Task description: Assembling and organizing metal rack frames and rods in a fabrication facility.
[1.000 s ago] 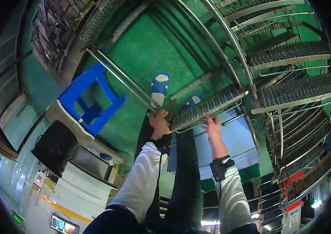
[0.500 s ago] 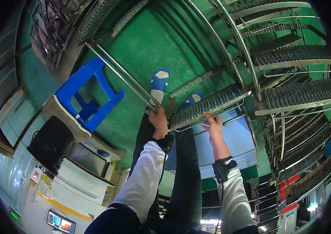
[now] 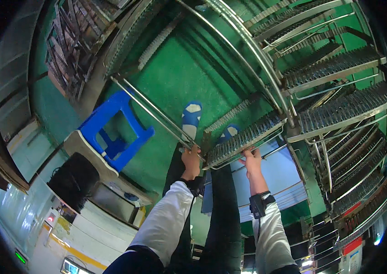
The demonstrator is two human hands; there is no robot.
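A metal rack with long shiny rods (image 3: 152,115) and a toothed, slotted side bar (image 3: 248,137) stands before me. My left hand (image 3: 191,163) is closed round its near left corner, where the rods meet the toothed bar. Over at the right, my right hand (image 3: 252,163) curls its fingers on the thin wire rail below that same bar. Its fingertips are partly hidden by the rail. Under the right hand lie light blue flat panels (image 3: 278,171), seen through the rack.
A tall rack with several toothed shelves (image 3: 335,68) stands close on the right. To the left are a blue plastic stool (image 3: 125,119) and a black bag (image 3: 75,178). Scrap-like metal strips (image 3: 72,50) are piled at the far left. My shoes (image 3: 192,114) are on the green floor (image 3: 168,89).
The whole view has shifted, so the rack, stool and floor sit lower in the picture. Both hands keep their places on the rack.
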